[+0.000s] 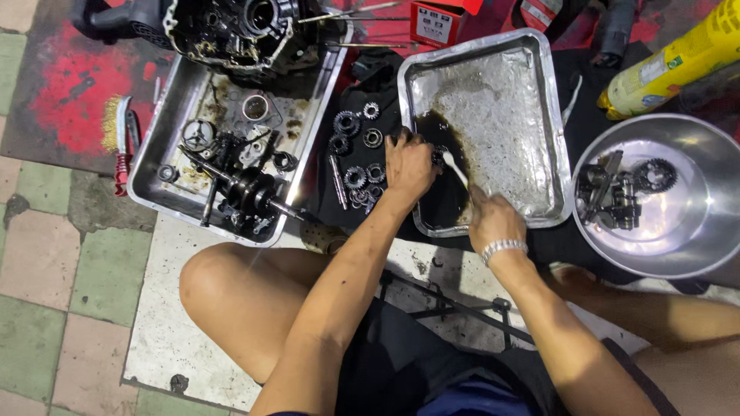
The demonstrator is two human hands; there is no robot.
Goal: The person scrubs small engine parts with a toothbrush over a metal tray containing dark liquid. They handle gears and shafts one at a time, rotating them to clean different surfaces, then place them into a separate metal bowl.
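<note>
My left hand (408,166) rests on the left rim of a shiny metal tray (539,92) and is closed around a small dark part, held over a pool of black oily liquid (443,189). My right hand (493,219), with a silver bracelet on the wrist, grips a small brush with a white handle (455,168), its head at the part in my left hand. Several small gears (356,150) lie on a black cloth just left of the tray.
A second metal tray (166,115) at the left holds a crankshaft (247,192), an engine case and loose parts. A round steel bowl (694,239) at the right holds gear parts. A yellow spray can (671,62) lies top right. A wire brush (117,139) lies far left.
</note>
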